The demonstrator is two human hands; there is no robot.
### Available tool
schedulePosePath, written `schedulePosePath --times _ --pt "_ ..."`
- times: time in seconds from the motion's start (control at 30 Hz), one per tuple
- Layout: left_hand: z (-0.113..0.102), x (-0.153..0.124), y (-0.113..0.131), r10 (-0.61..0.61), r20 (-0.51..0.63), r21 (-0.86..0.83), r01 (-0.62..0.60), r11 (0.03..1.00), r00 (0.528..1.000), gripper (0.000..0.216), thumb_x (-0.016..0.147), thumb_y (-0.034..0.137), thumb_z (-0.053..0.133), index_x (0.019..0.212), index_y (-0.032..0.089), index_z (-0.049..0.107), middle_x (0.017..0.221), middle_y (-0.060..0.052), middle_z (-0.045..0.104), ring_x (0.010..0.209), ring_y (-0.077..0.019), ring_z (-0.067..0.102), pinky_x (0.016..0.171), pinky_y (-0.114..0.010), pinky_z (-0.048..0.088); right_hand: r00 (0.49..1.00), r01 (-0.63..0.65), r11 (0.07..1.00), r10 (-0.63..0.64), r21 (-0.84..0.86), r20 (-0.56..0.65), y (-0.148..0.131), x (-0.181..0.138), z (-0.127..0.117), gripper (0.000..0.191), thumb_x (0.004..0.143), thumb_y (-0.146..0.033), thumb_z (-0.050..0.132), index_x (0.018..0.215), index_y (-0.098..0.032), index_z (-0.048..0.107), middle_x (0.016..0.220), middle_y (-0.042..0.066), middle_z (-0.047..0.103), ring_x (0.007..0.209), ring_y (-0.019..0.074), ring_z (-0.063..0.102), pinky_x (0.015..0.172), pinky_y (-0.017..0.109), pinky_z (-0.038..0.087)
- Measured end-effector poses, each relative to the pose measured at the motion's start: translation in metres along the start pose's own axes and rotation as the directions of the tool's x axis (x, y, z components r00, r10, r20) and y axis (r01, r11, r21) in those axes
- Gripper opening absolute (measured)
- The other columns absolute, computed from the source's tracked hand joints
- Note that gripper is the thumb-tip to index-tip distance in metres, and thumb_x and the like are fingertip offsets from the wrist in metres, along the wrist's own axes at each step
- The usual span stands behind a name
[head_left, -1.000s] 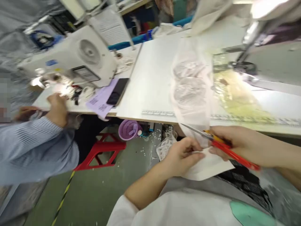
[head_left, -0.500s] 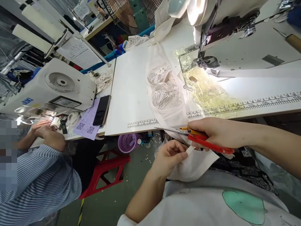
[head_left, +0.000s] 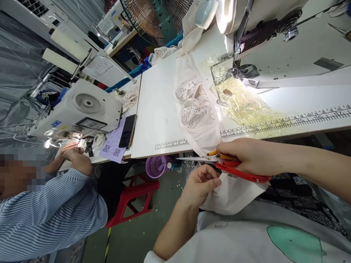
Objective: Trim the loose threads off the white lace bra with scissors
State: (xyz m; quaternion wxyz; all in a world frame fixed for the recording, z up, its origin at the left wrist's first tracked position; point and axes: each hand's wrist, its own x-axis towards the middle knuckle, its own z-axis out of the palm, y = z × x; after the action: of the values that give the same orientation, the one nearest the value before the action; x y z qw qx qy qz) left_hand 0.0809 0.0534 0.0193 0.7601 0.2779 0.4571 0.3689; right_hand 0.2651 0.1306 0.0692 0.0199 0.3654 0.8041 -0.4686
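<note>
Below the table edge (head_left: 175,150), right hand (head_left: 246,157) clamped on one pair of red-handled metal snips (head_left: 219,163), thin blades pointing left; left hand (head_left: 201,182) pinching one soft cream fabric piece (head_left: 233,193) over the lap; two lacy rounded cups (head_left: 195,106) lying on smooth white tabletop

A white worktable (head_left: 156,106) fills the centre; green floor (head_left: 137,233) at six o'clock, probably a fan (head_left: 153,14) at twelve.
</note>
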Motion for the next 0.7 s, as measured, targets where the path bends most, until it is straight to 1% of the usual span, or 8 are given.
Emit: schedulePosePath --times 0.1,0.2,0.3,0.4,0.47,0.53,0.63,0.7 --pt "0.0 -0.002 -0.001 -0.004 0.002 -0.018 0.004 1.0 1.0 0.036 0.056 0.028 0.084 0.06 0.012 0.053 0.056 0.004 0.051 0.052 -0.0036 0.044 0.052 -0.016 0.032 1.0 -0.003 1.0 0.003 0.009 0.005 -0.004 -0.001 0.0 0.018 0.073 -0.014 0.049 0.067 -0.021 0.033 0.065 -0.003 0.048 0.056 0.0116 0.04 0.05 0.024 0.03" --pt "-0.002 -0.002 -0.005 -0.03 -0.009 -0.029 0.03 0.999 0.999 0.035 0.054 0.028 0.085 0.063 0.012 0.055 0.061 0.002 0.053 0.057 -0.0052 0.046 0.056 -0.018 0.033 1.0 -0.015 0.999 0.015 0.031 0.014 -0.007 -0.001 0.001 0.018 0.073 -0.015 0.049 0.068 -0.021 0.033 0.066 -0.003 0.048 0.055 0.0116 0.04 0.05 0.024 0.03" --pt "-0.004 -0.003 -0.008 -0.054 -0.026 -0.046 0.053 0.998 0.998 0.035 0.053 0.029 0.086 0.065 0.012 0.056 0.065 0.001 0.053 0.059 -0.0059 0.046 0.057 -0.019 0.033 1.0 -0.007 1.0 0.007 0.006 0.009 -0.009 0.001 0.002 0.02 0.072 -0.014 0.05 0.066 -0.022 0.033 0.065 -0.003 0.046 0.055 0.012 0.039 0.049 0.025 0.03" --pt "-0.004 -0.004 -0.01 -0.045 -0.045 -0.03 0.043 0.999 0.998 0.035 0.053 0.03 0.086 0.064 0.013 0.057 0.062 0.002 0.051 0.058 -0.0056 0.043 0.057 -0.019 0.031 1.0 0.004 1.0 -0.004 -0.013 0.009 -0.01 0.003 0.003 0.021 0.069 -0.011 0.05 0.066 -0.022 0.032 0.063 -0.003 0.045 0.054 0.0119 0.037 0.048 0.025 0.029" --pt "-0.004 -0.004 -0.01 -0.023 -0.044 0.001 0.023 1.0 0.999 0.034 0.054 0.032 0.085 0.066 0.013 0.06 0.062 0.002 0.052 0.058 -0.006 0.043 0.059 -0.02 0.033 1.0 0.011 1.0 -0.011 -0.015 0.007 -0.01 0.004 0.004 0.021 0.068 -0.009 0.049 0.065 -0.022 0.032 0.063 -0.003 0.045 0.053 0.0116 0.036 0.048 0.024 0.029" --pt "-0.004 -0.005 -0.008 0.012 -0.014 0.057 -0.011 0.998 1.0 0.033 0.057 0.035 0.084 0.072 0.014 0.063 0.064 0.001 0.053 0.059 -0.0066 0.044 0.06 -0.021 0.034 1.0 0.019 1.0 -0.019 -0.009 0.011 -0.011 0.003 0.005 0.021 0.067 -0.008 0.049 0.065 -0.021 0.032 0.063 -0.003 0.044 0.053 0.0113 0.035 0.048 0.024 0.028" --pt "-0.004 -0.008 -0.004 0.066 0.052 0.192 -0.075 0.979 0.997 0.031 0.067 0.041 0.077 0.081 0.015 0.067 0.067 0.0 0.056 0.061 -0.008 0.045 0.061 -0.022 0.035 0.999 0.029 0.999 -0.029 0.013 0.018 -0.011 0.002 0.005 0.021 0.066 -0.008 0.049 0.066 -0.021 0.033 0.063 -0.003 0.045 0.053 0.0109 0.036 0.047 0.024 0.028" --pt "-0.004 -0.009 -0.002 0.085 0.074 0.274 -0.102 0.956 0.994 0.031 0.071 0.044 0.073 0.082 0.015 0.069 0.069 -0.001 0.058 0.064 -0.0092 0.047 0.064 -0.023 0.037 0.999 0.034 0.999 -0.034 0.024 0.007 -0.012 0.001 0.005 0.021 0.066 -0.009 0.049 0.066 -0.021 0.032 0.063 -0.003 0.045 0.053 0.0106 0.036 0.047 0.023 0.028"
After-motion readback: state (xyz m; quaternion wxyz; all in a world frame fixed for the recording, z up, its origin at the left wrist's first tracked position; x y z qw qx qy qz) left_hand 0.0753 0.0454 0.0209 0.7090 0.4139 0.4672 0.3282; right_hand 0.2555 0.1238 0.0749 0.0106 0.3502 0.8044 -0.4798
